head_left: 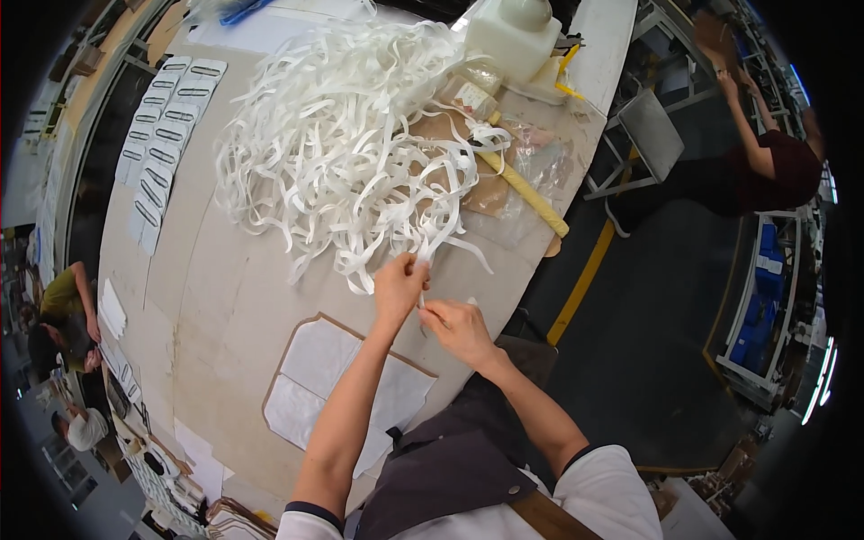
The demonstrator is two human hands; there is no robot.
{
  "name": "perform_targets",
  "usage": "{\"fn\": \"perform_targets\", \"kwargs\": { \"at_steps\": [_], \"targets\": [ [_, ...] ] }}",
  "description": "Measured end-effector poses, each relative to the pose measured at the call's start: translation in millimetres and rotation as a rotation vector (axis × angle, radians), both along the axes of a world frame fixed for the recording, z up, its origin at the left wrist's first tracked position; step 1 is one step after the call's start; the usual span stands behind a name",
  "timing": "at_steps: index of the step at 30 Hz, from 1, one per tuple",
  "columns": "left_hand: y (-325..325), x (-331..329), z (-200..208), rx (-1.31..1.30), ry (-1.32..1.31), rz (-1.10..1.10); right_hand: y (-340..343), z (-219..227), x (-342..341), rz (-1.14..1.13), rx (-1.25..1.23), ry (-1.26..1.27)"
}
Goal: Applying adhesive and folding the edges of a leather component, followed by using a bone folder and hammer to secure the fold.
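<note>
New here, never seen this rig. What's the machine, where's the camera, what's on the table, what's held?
No machine: just a person's bare hands. The single picture comes from a fisheye camera on their head, looking down, so straight edges bend.

The left hand pinches a white strand by the heap of ribbons. The right hand is close beside it; its grip is unclear.

Also on the table: a white sheet, cards, a yellow tube and a jug.

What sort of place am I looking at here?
Most likely a workshop or factory: a heap of white strips covers part of the worktable, flat white pieces lie in rows at left, and blue bins sit on a rack at right.
</note>
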State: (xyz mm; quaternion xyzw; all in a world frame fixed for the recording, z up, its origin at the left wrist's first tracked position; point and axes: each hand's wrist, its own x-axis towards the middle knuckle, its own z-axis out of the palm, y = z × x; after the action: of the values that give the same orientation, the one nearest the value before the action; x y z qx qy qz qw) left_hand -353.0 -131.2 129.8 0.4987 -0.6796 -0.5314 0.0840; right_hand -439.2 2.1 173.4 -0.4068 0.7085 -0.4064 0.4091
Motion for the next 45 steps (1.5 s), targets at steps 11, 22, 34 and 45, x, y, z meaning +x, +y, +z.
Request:
{"fn": "perform_targets", "kwargs": {
  "at_steps": [11, 22, 34, 45],
  "targets": [
    [-44, 1, 0, 0.532, 0.183, 0.114, -80, -126, -64, -0.501, 0.095, -0.164],
    [-62, 24, -15, 1.135, 0.696, 0.453, -100, -100, -75, -0.643, 0.037, -0.560],
    [-67, 6, 2, 1.498, 1.312, 1.071, -124, -84, -87, -0.660, -0.123, -0.878],
    [-49, 5, -4, 1.218, 1.009, 0.719, -101, -119, -80, -0.619, -0.247, -1.292]
  ]
}}
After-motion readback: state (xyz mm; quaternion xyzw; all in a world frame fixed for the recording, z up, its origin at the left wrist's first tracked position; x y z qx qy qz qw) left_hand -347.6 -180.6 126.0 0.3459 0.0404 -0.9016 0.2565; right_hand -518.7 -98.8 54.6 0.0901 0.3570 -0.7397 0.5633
